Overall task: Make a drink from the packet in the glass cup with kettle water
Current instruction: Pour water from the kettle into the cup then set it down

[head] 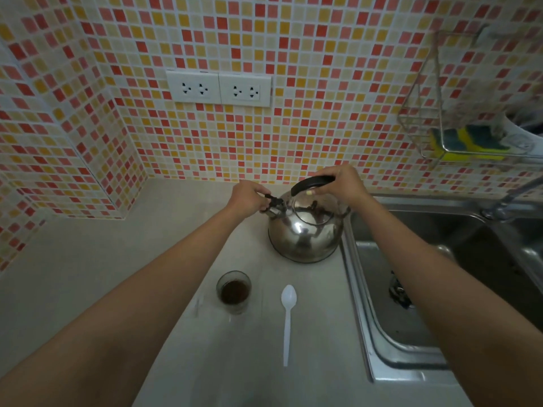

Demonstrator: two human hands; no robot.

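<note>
A shiny steel kettle (304, 235) stands on the pale counter (117, 259) beside the sink. My right hand (342, 183) grips its black handle from above. My left hand (248, 196) pinches the black cap at the spout on the kettle's left side. In front of the kettle stands a small glass cup (234, 291) with dark brown powder or liquid at the bottom. A white plastic spoon (288, 315) lies to the right of the cup, bowl pointing away from me. No packet is visible.
A steel sink (411, 289) with a tap (511, 198) lies right of the kettle. A wire rack (458, 136) with sponges hangs on the tiled wall. Two double sockets (219, 89) sit on the wall behind. The wall corner closes the counter at left.
</note>
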